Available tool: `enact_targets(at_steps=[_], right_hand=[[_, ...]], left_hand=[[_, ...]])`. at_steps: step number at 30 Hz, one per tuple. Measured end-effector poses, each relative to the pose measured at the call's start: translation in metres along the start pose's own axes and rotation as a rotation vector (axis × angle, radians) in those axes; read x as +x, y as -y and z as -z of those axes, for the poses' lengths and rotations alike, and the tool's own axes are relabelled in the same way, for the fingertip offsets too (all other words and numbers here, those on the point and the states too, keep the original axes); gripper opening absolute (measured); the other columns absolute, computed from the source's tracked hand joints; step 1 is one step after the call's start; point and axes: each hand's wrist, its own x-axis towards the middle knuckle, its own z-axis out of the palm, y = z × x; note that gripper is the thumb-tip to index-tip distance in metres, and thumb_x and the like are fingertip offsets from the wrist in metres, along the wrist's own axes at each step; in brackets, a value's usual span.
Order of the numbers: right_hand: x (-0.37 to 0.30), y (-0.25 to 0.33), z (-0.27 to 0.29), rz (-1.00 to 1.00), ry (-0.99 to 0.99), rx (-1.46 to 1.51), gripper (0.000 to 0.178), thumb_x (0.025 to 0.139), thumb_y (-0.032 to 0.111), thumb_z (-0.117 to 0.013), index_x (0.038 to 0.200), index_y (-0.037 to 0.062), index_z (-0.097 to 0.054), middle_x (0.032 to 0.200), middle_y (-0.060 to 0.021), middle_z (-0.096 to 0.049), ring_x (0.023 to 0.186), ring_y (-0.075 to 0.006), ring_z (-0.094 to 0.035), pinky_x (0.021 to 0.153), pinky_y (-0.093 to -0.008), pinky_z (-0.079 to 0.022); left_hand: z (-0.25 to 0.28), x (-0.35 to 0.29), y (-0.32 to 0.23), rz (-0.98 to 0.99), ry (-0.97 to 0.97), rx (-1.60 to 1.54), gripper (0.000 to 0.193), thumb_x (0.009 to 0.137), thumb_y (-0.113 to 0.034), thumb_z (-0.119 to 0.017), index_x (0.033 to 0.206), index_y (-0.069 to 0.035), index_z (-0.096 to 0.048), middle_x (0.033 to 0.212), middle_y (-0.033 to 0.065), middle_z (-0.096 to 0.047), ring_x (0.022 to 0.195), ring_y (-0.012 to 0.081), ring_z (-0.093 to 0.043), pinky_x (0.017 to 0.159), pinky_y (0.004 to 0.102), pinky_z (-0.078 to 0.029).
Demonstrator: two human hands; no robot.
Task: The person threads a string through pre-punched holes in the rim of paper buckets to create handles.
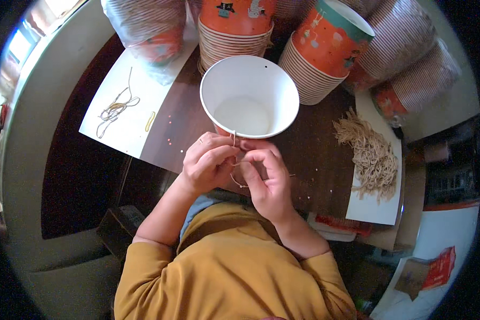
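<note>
A large paper bucket [249, 96], white inside, stands tilted toward me on the dark table. One small dark hole shows near its far rim. Thin beige cord [234, 137] passes over the near rim and hangs between my hands in a loose loop with a knot at its lower end. My left hand [210, 160] is at the near rim, fingers bent and pinched on the cord. Close beside it, my right hand [266, 178] has thumb and forefinger closed on the cord too. The exact grip between the fingertips is partly hidden.
Stacked orange paper buckets [236, 40] and another stack [325, 53] stand behind. Plastic-wrapped stacks [392, 37] lie at the back right. A bundle of beige cords [376, 160] rests on white paper at right. Loose cord [114, 111] lies on a white sheet [138, 90] at left.
</note>
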Motion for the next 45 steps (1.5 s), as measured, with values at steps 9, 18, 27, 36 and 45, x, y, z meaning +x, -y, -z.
enact_targets(at_steps=[9, 18, 27, 36, 45], right_hand=[[-0.008, 0.014, -0.003, -0.162, 0.094, 0.123, 0.008, 0.094, 0.012, -0.055, 0.095, 0.0038, -0.054, 0.071, -0.0018, -0.058, 0.06, -0.0097, -0.054, 0.054, -0.0252, -0.044], [-0.004, 0.014, -0.005, -0.287, 0.013, 0.354, 0.007, 0.095, 0.01, -0.054, 0.092, 0.0031, -0.054, 0.072, 0.0009, -0.053, 0.062, -0.0045, -0.049, 0.057, -0.0192, -0.042], [0.006, -0.013, -0.023, -0.395, -0.192, 0.442, 0.009, 0.089, 0.01, -0.064, 0.092, 0.0014, -0.065, 0.077, 0.0036, -0.062, 0.065, -0.0018, -0.05, 0.059, -0.0183, -0.043], [0.016, -0.022, -0.028, 0.244, -0.185, -0.289, 0.023, 0.078, 0.0, -0.064, 0.1, 0.0048, -0.065, 0.091, -0.0129, -0.067, 0.079, -0.0292, -0.066, 0.069, -0.0369, -0.054], [0.022, -0.014, -0.032, -0.06, -0.008, 0.233, 0.018, 0.086, 0.006, -0.059, 0.102, 0.0003, -0.067, 0.095, -0.0127, -0.068, 0.087, -0.0194, -0.065, 0.079, -0.0306, -0.051]], left_hand=[[0.011, 0.016, 0.004, -0.145, 0.066, 0.106, 0.026, 0.066, -0.003, -0.074, 0.089, -0.001, -0.062, 0.085, 0.0115, -0.064, 0.069, 0.0249, -0.062, 0.061, 0.035, -0.051], [0.011, 0.009, 0.009, -0.161, 0.033, 0.095, 0.029, 0.067, -0.001, -0.071, 0.095, 0.005, -0.064, 0.086, 0.0143, -0.066, 0.071, 0.0256, -0.065, 0.061, 0.0341, -0.053], [0.011, 0.0, -0.012, 0.009, -0.087, 0.27, 0.031, 0.068, 0.001, -0.074, 0.099, -0.002, -0.068, 0.081, 0.0104, -0.065, 0.067, 0.0207, -0.06, 0.061, 0.029, -0.046], [0.004, -0.008, -0.033, 0.788, -0.273, -0.414, 0.015, 0.083, 0.005, -0.064, 0.098, 0.004, -0.064, 0.09, 0.0076, -0.067, 0.079, 0.0109, -0.062, 0.072, 0.0219, -0.049], [0.009, -0.011, -0.032, 0.906, -0.386, -0.668, 0.014, 0.087, 0.0, -0.064, 0.1, 0.004, -0.062, 0.094, 0.0088, -0.067, 0.083, 0.01, -0.063, 0.075, 0.022, -0.051]])
